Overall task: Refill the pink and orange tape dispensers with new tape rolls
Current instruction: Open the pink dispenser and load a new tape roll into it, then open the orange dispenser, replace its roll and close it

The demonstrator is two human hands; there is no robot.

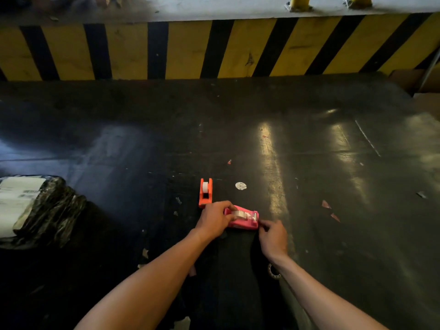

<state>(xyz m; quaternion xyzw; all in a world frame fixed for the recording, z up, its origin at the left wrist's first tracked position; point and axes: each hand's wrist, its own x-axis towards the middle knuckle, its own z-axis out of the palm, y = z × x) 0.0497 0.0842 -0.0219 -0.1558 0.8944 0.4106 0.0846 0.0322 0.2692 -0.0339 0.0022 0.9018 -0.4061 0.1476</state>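
Where striped wall [214, 48] ends, dark scuffed floor [309, 151] gleams.

Two bare forearms, no sleeves in view, no watch or bracelet (nothing worn at either wrist). Ungloved left hand [215, 219] and ungloved right hand [272, 236], fingers free of rings.

1. Overall dim; lower left of frame nearly black, detail lost.
2. Glare: two pale streaks on the glossy dark floor [273, 151], centre right, reflecting overhead light.
3. Brightest zone: striped yellow-black barrier [214, 48] across the top.
4. Wide-angle distortion bends the barrier at the upper corners.
5. Soft focus and noise at the edges; forearms slightly blurred.
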